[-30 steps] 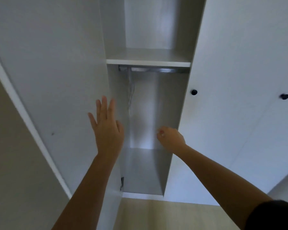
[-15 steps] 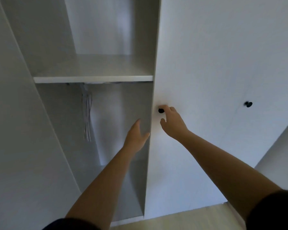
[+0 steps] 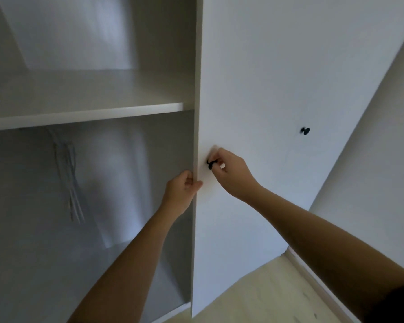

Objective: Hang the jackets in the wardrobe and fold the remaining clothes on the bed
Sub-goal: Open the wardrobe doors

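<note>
A white wardrobe stands in front of me, its left compartment open with a shelf (image 3: 84, 115) across it. The white door (image 3: 254, 78) to the right is shut. My left hand (image 3: 181, 191) grips that door's left edge, fingers curled behind it and thumb on the front. My right hand (image 3: 229, 170) pinches the small black knob (image 3: 210, 164) near the same edge. No jackets or other clothes are in view.
Several thin white hangers (image 3: 67, 173) dangle under the shelf at the left. A second black knob (image 3: 305, 130) sits farther right on the doors. Pale wooden floor (image 3: 278, 294) and a white wall (image 3: 383, 148) lie to the right.
My left hand moved from the open compartment to the door's edge and took hold of it. My right hand closed on the black knob. The view shifted right.
</note>
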Available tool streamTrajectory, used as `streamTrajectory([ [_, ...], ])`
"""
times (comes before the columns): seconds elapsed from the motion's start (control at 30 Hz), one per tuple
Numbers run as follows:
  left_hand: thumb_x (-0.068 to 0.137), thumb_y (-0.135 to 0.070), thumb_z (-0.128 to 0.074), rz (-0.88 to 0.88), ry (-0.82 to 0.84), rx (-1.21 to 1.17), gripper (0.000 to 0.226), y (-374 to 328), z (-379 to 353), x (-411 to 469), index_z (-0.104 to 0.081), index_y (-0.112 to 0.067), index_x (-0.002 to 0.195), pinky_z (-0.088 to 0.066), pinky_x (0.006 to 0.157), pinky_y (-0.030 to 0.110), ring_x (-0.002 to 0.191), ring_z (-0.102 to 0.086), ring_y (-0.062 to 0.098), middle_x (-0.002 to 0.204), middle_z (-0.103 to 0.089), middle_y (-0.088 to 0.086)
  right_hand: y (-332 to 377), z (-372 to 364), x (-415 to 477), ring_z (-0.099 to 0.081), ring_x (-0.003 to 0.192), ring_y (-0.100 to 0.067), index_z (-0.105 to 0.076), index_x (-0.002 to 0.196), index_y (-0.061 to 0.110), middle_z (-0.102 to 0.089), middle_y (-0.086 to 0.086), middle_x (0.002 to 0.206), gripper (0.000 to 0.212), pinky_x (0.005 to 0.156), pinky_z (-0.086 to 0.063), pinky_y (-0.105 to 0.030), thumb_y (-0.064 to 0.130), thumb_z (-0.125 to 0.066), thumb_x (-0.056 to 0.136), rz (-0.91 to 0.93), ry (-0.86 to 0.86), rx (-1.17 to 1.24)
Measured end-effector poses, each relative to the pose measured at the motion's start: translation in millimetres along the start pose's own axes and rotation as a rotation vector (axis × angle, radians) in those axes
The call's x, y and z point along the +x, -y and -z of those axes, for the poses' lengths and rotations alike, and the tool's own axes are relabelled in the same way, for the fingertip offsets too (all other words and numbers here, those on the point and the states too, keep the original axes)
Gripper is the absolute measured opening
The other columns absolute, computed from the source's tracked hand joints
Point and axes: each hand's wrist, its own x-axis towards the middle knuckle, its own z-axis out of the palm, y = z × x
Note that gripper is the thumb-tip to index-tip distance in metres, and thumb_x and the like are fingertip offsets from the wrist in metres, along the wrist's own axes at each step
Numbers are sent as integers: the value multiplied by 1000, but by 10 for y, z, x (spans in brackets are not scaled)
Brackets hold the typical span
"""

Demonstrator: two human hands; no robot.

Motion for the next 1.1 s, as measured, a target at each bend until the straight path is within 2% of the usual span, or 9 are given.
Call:
streamTrajectory([
  [0.1, 85, -25, -70, -50, 55, -3, 14, -66, -80, -208, -59, -17, 81, -45, 61, 11, 71, -62, 4, 78, -67, -4, 2, 126, -241, -57, 80, -4, -55, 85, 22, -59, 13, 80, 10, 69, -49, -15, 29, -52, 90, 7, -15, 36],
  [0.23, 75, -26, -79, -59, 173, -49, 21, -156, -192, -350, -58, -27, 69, -41, 55, 6, 61, -59, -4, 64, -65, -15, 50, 322, -481, -55, 67, -9, -51, 76, 18, -56, 8, 68, 37, 60, -50, -25, 55, -52, 84, -41, -54, -39],
  [0.4, 67, -20, -84, -87, 389, -70, 27, -312, -336, -380, -64, -37, 61, -43, 55, 8, 57, -59, -5, 60, -64, -16, 64, 607, -724, -53, 56, -10, -49, 69, 19, -54, 7, 59, 47, 55, -47, -27, 64, -54, 78, -93, -103, -184],
  [0.53, 59, -35, -84, -153, 518, -47, 20, -432, -480, -399, -68, -35, 71, -49, 61, 14, 67, -65, 1, 73, -70, -11, 25, 833, -944, -54, 59, -11, -47, 66, 23, -54, 7, 60, 45, 57, -49, -31, 67, -52, 76, -92, -107, -187],
  [0.77, 54, -57, -79, -235, 619, 65, 59, -689, -902, -581, -62, -25, 100, -57, 73, 29, 74, -63, 7, 81, -66, -11, -87, 1180, -1300, -56, 70, -10, -44, 78, 27, -52, 12, 82, 39, 60, -53, -26, 65, -51, 80, -93, -155, -359],
  [0.83, 52, -56, -82, -232, 634, 28, 67, -758, -1048, -629, -55, -33, 108, -56, 77, 28, 88, -63, 6, 95, -63, -16, -113, 1287, -1422, -59, 86, -9, -45, 104, 28, -52, 11, 107, 41, 69, -55, -23, 59, -59, 81, -158, -167, -295],
  [0.93, 48, -63, -83, -213, 693, 7, 110, -873, -1313, -674, -27, -42, 141, -49, 95, 32, 121, -49, 5, 141, -40, -18, -90, 1490, -1582, -58, 99, -12, -33, 137, 25, -50, 4, 132, 62, 85, -55, -29, 46, -61, 86, -228, -136, -169],
  [1.03, 47, -69, -79, -217, 770, 28, 134, -1001, -1621, -718, 7, -48, 147, -36, 108, 34, 137, -29, 2, 155, -17, -22, -74, 1733, -1725, -57, 83, -6, -36, 140, 21, -57, 5, 123, 53, 81, -53, -18, 34, -55, 92, -189, -106, -106],
  [1.1, 48, -71, -77, -247, 774, 42, 137, -1090, -1851, -753, 17, -47, 145, -32, 100, 20, 130, -25, -5, 151, -16, -26, -97, 1931, -1806, -59, 81, -6, -41, 135, 21, -60, 14, 106, 47, 71, -48, -7, 33, -53, 91, -213, -82, -121],
])
